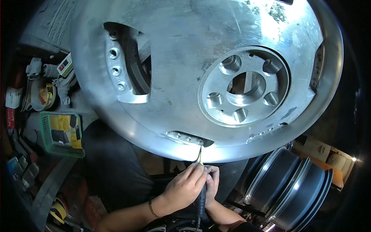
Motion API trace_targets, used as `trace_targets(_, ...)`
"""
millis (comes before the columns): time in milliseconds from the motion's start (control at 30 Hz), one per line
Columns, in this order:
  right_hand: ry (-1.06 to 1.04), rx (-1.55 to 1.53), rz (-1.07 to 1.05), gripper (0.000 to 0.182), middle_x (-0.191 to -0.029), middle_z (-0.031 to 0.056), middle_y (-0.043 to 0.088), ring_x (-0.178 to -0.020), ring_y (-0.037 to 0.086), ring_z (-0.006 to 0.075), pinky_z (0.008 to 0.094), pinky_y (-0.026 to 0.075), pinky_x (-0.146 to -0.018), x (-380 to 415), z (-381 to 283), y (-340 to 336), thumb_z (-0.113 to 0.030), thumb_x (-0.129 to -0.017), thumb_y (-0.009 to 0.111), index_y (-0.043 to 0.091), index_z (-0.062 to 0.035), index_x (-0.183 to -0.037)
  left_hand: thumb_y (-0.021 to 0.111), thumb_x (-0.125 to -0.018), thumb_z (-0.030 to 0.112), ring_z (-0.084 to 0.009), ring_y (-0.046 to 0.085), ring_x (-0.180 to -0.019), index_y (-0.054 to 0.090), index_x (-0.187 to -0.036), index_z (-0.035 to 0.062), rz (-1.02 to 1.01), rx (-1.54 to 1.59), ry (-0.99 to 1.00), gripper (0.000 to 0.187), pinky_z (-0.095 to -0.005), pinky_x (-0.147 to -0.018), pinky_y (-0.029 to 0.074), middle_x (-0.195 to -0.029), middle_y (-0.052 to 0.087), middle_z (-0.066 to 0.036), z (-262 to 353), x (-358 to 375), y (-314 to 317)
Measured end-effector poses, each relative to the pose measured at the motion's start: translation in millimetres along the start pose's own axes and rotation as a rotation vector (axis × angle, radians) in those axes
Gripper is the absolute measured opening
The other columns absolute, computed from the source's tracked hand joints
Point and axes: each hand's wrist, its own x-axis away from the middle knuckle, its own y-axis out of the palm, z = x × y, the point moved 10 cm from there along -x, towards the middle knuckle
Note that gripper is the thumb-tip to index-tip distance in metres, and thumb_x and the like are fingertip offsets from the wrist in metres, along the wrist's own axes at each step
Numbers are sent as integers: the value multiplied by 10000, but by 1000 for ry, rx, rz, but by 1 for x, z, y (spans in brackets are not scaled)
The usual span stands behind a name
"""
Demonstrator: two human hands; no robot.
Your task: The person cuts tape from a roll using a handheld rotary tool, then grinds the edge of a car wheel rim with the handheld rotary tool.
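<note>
A large bare-metal wheel rim (176, 85) fills the upper middle of the view, its hub with several bolt holes facing me. Both my hands are together just below its lower edge. My left hand (185, 186), with a bracelet on the wrist, closes round the upper part of a slim black rotary tool (200, 205). Pressed close on the other side, my right hand (211, 182) also grips it. The tool's thin tip points up to a slot (189, 138) in the rim with a row of small holes. A cord trails from its lower end.
At left are a green basket (44, 133) with yellow packets, a white device with a red button (65, 65), and a yellow tape roll (58, 212). Dark wheel barrels (284, 183) stand at lower right. My legs (112, 158) are under the rim.
</note>
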Motion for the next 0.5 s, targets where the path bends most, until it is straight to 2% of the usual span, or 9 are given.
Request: trace_targets(500, -11, -24, 3, 303, -1071, 128, 547, -1002, 493, 169, 332, 395, -940, -3, -4, 4, -298, -977, 503, 452, -12, -1063, 575, -793, 34, -367, 590, -1059, 577, -1169, -101, 20, -2, -24, 399, -395, -894, 531, -1121, 561, -209, 0, -1, -3)
